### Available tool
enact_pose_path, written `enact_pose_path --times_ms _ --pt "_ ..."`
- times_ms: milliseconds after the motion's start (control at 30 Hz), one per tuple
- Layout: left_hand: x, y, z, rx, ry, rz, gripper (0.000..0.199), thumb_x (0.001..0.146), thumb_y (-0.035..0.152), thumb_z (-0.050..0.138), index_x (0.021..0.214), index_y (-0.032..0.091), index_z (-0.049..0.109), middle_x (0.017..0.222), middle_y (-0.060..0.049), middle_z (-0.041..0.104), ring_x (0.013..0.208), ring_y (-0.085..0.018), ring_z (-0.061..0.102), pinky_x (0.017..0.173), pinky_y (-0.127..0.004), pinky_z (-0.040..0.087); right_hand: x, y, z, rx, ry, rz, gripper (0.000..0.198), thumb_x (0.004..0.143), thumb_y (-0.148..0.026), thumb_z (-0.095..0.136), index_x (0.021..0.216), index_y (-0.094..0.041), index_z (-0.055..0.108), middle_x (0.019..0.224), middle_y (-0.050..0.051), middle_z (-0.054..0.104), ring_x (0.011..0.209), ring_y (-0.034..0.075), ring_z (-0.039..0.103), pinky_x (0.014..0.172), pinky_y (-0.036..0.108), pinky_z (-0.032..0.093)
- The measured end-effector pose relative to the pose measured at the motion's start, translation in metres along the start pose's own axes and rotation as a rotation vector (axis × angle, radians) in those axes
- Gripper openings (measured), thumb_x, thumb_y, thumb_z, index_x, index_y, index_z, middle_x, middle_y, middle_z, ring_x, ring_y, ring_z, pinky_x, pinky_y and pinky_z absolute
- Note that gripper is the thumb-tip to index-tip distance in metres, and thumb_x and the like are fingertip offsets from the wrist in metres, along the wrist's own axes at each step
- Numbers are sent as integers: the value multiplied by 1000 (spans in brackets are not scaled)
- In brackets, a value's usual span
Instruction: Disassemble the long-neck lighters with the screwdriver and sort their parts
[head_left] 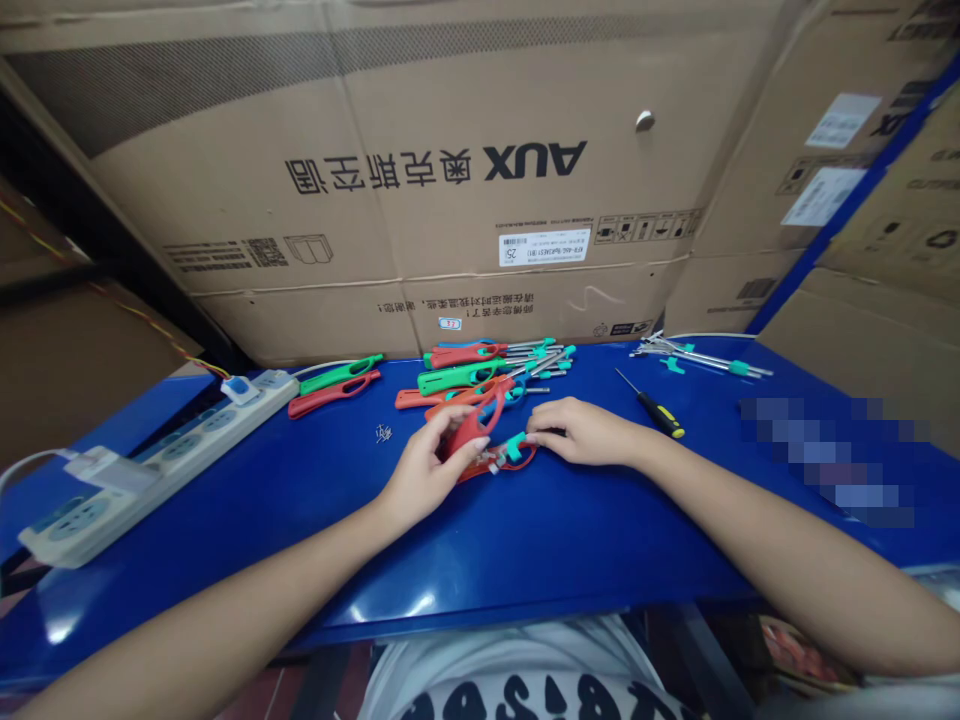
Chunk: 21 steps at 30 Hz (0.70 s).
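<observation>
My left hand is closed around a red lighter casing half, with its looped end pointing up and away. Just beneath lies another orange-red casing half, with small clear and metal parts by it, partly hidden by my fingers. From the right, my right hand pinches at the edge of a teal trigger over that lower half. Behind both hands is a pile of long-necked lighters with green, red and orange handles and metal tubes.
Small screws lie left of my hands. Two casing halves, green and red, rest beside a white power strip. A screwdriver and metal tubes with teal parts lie right. Cardboard stands behind the blue table.
</observation>
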<state>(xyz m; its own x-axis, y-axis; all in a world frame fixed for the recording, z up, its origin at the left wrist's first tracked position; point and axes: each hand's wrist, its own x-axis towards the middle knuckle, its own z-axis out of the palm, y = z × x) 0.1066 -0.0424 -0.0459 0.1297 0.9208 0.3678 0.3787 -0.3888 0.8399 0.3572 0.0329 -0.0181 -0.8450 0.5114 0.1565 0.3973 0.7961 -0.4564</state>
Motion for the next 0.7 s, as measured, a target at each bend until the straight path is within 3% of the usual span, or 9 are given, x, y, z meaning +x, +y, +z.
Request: enact_pose_path --times_ms 167,333,500,700 --pt "4 6 -8 9 140 17 27 91 36 62 111 20 52 99 -3 65 88 -17 64 84 -30 51 -1 -2 -3 -113 -5 52 29 102 -34 47 83 -17 62 86 4 65 76 15 57 69 25 38" --pt "2 13 -13 318 -64 79 25 84 36 73 100 18 66 94 -3 63 86 -19 61 81 -31 50 -3 -8 -7 -136 21 74 19 98 -29 49 88 -18 61 87 3 65 76 15 55 67 25 36" --pt "1 1 -10 343 -155 159 18 87 33 72 95 18 73 94 -5 62 88 -20 62 82 -31 51 -6 -13 -9 -123 18 38 12 91 -28 57 95 -19 62 89 3 66 76 16 55 68 27 39" --pt "2 -5 -10 350 -200 151 14 89 29 68 84 17 71 90 -5 64 82 -18 63 77 -30 52 -4 -9 -7 -152 16 22 28 103 -35 43 96 -19 64 96 7 67 85 18 60 73 28 41"
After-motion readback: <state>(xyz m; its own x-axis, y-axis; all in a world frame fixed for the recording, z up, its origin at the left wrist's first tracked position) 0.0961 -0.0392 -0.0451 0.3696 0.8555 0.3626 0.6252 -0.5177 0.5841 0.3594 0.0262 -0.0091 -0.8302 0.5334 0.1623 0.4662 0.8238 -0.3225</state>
